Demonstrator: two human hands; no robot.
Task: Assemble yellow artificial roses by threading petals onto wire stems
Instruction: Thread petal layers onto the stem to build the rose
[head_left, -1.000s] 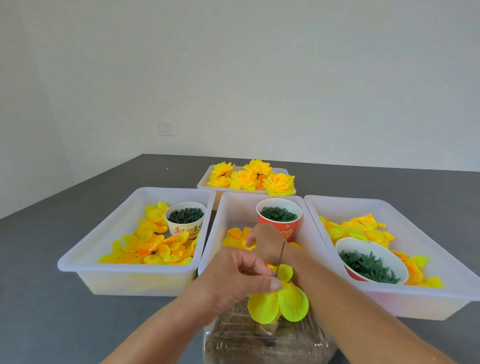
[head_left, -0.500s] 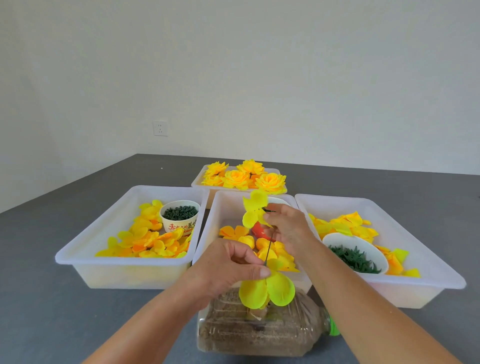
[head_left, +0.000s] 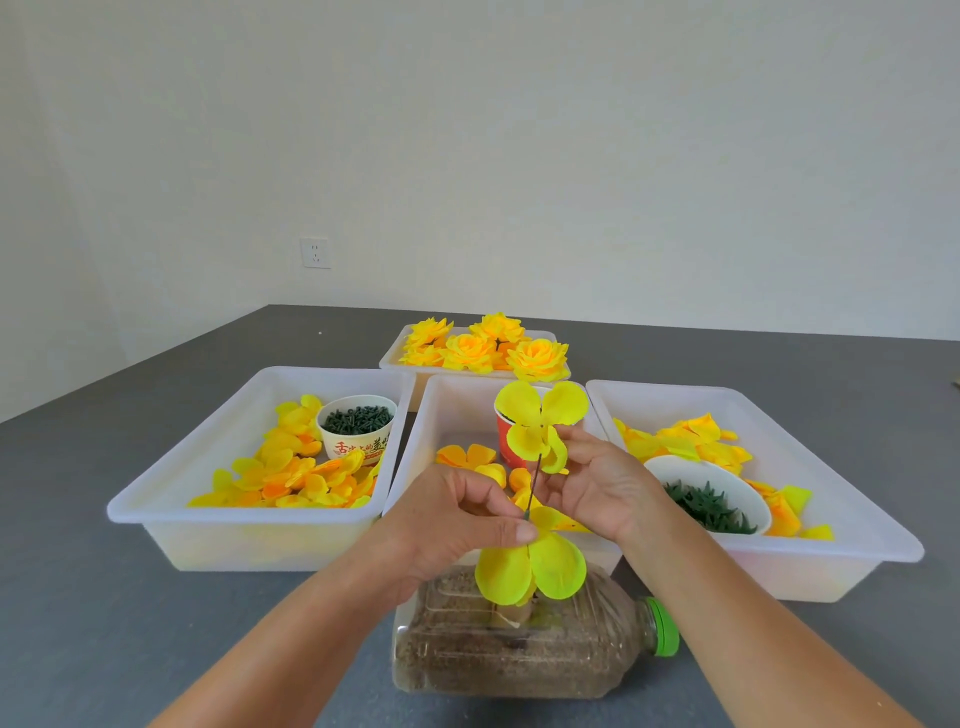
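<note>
Nearest to us a clear bottle (head_left: 524, 649) of brown grit lies on its side on the grey tabletop (head_left: 104, 623), its green cap (head_left: 664, 626) pointing right. Just above it our left hand (head_left: 447, 525) has its grip closed on the thin wire stem (head_left: 532, 491), thumb and fingers pinching it right above a yellow-green petal layer (head_left: 530, 569) already on the wire. Our right hand (head_left: 597, 480) pinches a second petal piece (head_left: 537, 423) at the wire's upper tip. Behind them stand three white bins: the left bin (head_left: 249, 519) holds loose petals and a paper cup (head_left: 357, 428) of green parts, the middle bin (head_left: 431, 415) orange petals and a red cup (head_left: 506, 441), the right bin (head_left: 831, 545) petals and a bowl (head_left: 711, 501) of green pieces. Farthest back, a tray (head_left: 395, 358) carries finished roses (head_left: 488, 345).
</note>
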